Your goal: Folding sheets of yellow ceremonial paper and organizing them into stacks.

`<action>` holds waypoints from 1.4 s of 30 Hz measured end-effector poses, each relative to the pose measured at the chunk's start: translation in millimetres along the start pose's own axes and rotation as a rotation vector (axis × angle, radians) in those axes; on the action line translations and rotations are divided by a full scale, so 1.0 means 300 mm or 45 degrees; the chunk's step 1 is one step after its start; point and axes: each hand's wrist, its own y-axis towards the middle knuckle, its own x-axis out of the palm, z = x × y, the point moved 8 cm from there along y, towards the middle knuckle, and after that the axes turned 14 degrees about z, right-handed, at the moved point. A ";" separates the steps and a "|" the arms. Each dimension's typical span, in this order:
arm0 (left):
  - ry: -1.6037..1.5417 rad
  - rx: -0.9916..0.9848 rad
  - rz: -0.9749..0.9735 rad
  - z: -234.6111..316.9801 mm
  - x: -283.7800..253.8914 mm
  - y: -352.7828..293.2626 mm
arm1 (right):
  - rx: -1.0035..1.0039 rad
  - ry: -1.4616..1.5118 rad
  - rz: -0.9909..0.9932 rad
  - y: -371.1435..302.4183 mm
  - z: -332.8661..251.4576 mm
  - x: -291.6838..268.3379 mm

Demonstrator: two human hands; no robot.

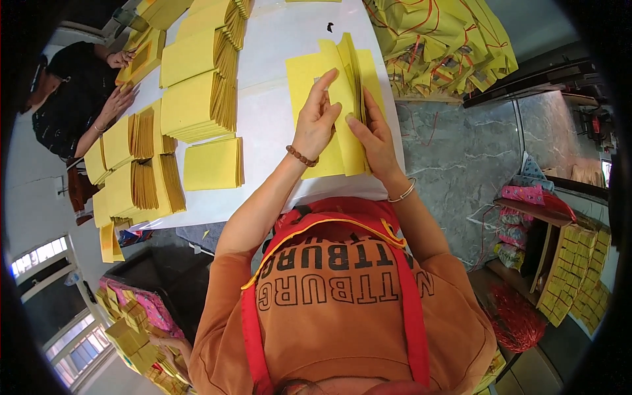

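A folded bundle of yellow paper sheets [351, 148] stands tilted on edge near the right side of the white-covered table. My right hand [376, 139] grips its right side, thumb on the near face and fingers round the back. My left hand [317, 125], with a brown bead bracelet at its wrist, rests at the bundle's left face. Its fingers reach upward and the thumb stands apart from them. Beneath both hands lies a flat yellow sheet [299, 76]. A small stack of folded yellow paper [212, 164] sits to the left of my left forearm.
Rows of folded yellow paper stacks [191, 105] line the table's left side. Across there, a co-worker's hands [117, 102] touch a yellow block [141, 62]. Yellow bundles with red cords [447, 46] are heaped beyond the table's right edge. A small black scrap [330, 27] lies on the white tabletop [263, 72].
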 end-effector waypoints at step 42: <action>0.068 -0.065 0.114 -0.075 -0.017 0.017 | -0.225 -0.281 -0.030 0.001 -0.004 -0.002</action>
